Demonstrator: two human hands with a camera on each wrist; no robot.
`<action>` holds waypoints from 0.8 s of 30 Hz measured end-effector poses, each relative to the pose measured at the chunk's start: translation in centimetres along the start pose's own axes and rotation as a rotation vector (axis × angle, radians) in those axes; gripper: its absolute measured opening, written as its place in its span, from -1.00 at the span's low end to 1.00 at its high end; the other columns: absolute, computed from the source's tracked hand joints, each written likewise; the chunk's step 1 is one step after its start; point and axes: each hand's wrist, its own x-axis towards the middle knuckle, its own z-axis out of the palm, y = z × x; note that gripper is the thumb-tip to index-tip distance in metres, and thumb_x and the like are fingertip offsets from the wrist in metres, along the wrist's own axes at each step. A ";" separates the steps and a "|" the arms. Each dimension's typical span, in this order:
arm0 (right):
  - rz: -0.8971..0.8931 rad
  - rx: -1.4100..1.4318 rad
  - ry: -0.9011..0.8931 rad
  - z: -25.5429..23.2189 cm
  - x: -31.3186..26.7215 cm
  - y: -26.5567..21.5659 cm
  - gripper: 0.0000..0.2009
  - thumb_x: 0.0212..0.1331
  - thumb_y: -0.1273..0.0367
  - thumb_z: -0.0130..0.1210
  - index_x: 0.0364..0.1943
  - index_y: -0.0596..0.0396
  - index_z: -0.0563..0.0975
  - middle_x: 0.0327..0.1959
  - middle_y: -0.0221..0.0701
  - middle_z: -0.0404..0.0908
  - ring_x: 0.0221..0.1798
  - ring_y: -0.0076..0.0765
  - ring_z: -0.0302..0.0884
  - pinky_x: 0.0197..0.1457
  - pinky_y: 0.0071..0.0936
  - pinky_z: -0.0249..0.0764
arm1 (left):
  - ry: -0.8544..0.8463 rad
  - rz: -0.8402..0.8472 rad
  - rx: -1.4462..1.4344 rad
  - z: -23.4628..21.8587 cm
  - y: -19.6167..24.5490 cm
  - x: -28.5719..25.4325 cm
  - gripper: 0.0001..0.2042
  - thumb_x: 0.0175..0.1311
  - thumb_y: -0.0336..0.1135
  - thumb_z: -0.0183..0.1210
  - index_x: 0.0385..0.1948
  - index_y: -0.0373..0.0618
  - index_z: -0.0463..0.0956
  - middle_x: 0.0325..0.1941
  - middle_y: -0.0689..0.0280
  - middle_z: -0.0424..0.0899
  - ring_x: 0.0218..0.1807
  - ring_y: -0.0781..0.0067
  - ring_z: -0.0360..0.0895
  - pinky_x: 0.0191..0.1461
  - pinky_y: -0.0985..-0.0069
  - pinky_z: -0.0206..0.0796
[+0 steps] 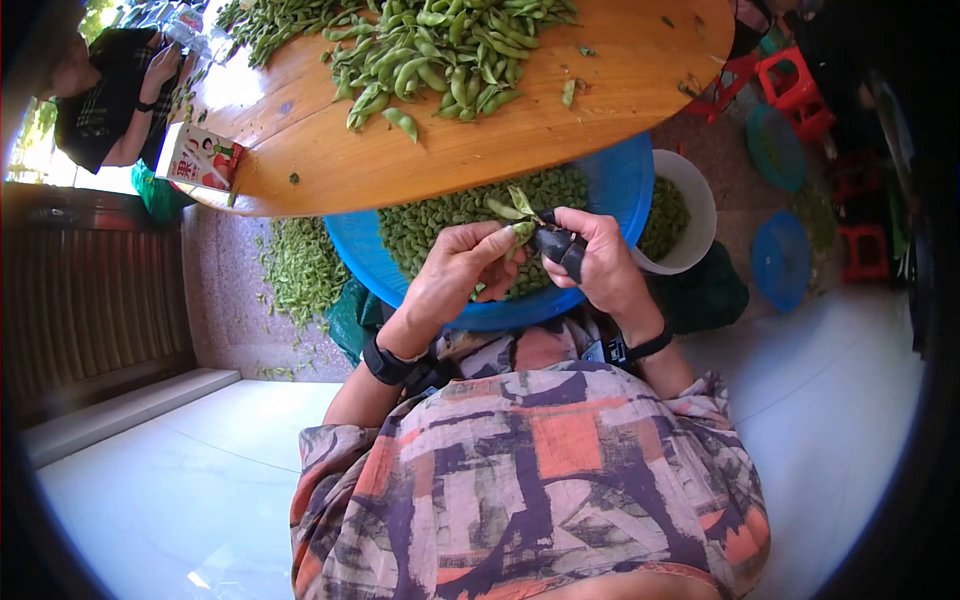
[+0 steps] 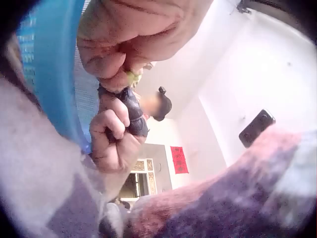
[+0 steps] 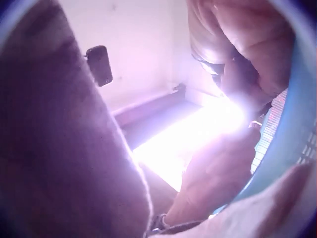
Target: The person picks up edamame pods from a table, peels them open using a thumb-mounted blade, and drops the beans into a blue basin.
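Note:
Over the blue basket (image 1: 640, 200), both hands meet at a green soybean pod (image 1: 522, 203). The left hand (image 1: 460, 268) pinches it between thumb and fingers. From the other side, the right hand (image 1: 600, 262) grips the pod with curled fingers; black covers (image 1: 560, 252) wrap its thumb and a fingertip. In the left wrist view a bit of green (image 2: 132, 77) shows between the hands. Many shelled green beans (image 1: 425, 225) lie in the basket below. Glare washes out much of the right wrist view, where the pod is hidden.
A wooden table (image 1: 620, 90) bears a heap of unshelled pods (image 1: 440, 60) and a red-white carton (image 1: 200, 158). Right of the basket stands a white bucket (image 1: 700, 210). Empty pods (image 1: 300, 265) litter the floor at left. Another person (image 1: 110, 95) sits at the table's far left.

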 end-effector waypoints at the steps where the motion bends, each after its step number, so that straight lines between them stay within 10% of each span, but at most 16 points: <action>1: 0.002 -0.276 0.124 0.4 -0.1 -0.3 -0.85 0.14 0.51 -0.08 -0.30 0.22 0.53 -0.53 -0.53 0.39 -0.52 -0.68 0.32 -0.52 -0.62 0.28 | 0.001 0.004 -0.001 0.3 -0.1 0.1 -0.69 0.45 -0.16 0.01 -0.35 -0.26 0.54 -0.59 0.33 0.53 -0.63 0.61 0.40 -0.60 0.66 0.16; 4: -0.405 -0.485 0.197 0.4 0.6 1.0 -0.85 0.00 0.56 0.00 -0.31 0.22 0.53 -0.51 -0.40 0.45 -0.45 -0.44 0.45 -0.41 -0.47 0.38 | 0.095 0.053 0.347 0.8 0.2 -0.1 -0.69 0.46 -0.17 -0.01 -0.32 -0.26 0.53 -0.44 0.30 0.59 -0.53 0.58 0.48 -0.44 0.65 0.32; 10: -0.491 -0.860 0.245 1.6 0.8 0.3 -0.76 -0.12 0.62 0.10 -0.26 0.23 0.54 -0.40 -0.17 0.53 -0.37 -0.11 0.52 -0.31 -0.40 0.42 | 0.050 0.116 -0.054 1.0 -0.7 0.4 -0.70 0.47 -0.18 -0.03 -0.18 -0.29 0.49 -0.36 0.30 0.61 -0.29 0.54 0.56 -0.16 0.56 0.39; 17: -0.162 -0.555 0.287 1.7 0.6 -0.7 -0.72 -0.17 0.61 0.19 -0.25 0.21 0.56 -0.40 -0.18 0.53 -0.38 -0.11 0.54 -0.32 -0.36 0.42 | 0.044 0.182 0.274 1.7 -0.4 0.3 -0.71 0.46 -0.22 -0.04 -0.14 -0.33 0.47 -0.29 0.29 0.60 -0.24 0.48 0.58 -0.11 0.55 0.37; 24: -0.547 -0.868 0.314 2.5 0.9 0.0 -0.74 -0.14 0.63 0.15 -0.26 0.19 0.56 -0.39 -0.18 0.54 -0.35 -0.05 0.54 -0.29 -0.36 0.45 | 0.026 0.172 -0.030 -0.2 -2.2 1.2 -0.77 0.43 -0.30 -0.03 -0.15 -0.30 0.49 -0.28 0.32 0.60 -0.26 0.53 0.54 -0.16 0.55 0.37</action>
